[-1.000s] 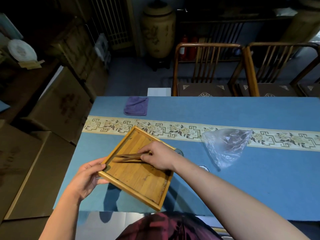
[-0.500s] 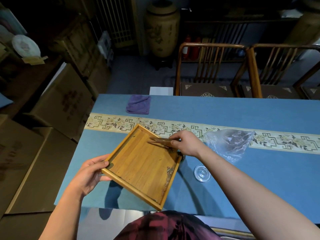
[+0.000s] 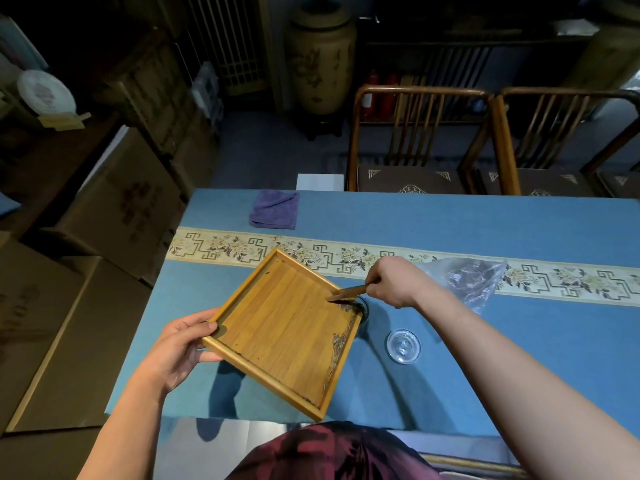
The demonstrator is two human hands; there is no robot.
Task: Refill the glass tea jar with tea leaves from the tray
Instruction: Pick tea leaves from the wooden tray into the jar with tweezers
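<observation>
My left hand [image 3: 180,344] grips the near-left corner of a square bamboo tray [image 3: 280,327], held tilted above the blue table. Dark tea leaves [image 3: 337,344] lie along the tray's right edge and gather at its right corner. My right hand [image 3: 393,280] pinches a thin wooden scoop [image 3: 346,293], whose tip rests on the tray near that corner. The glass tea jar [image 3: 363,304] stands under the tray's right corner, with only part of its rim showing. Its glass lid [image 3: 403,345] lies on the table to the right.
A crumpled clear plastic bag [image 3: 474,278] lies on the patterned runner behind my right arm. A folded purple cloth [image 3: 275,208] sits at the table's far left. Two wooden chairs [image 3: 415,140] stand beyond the table; cardboard boxes [image 3: 114,209] line the floor on the left.
My right hand has swept the scoop across the tray from its middle to the right corner, pushing leaves that way. The glass lid has come into view.
</observation>
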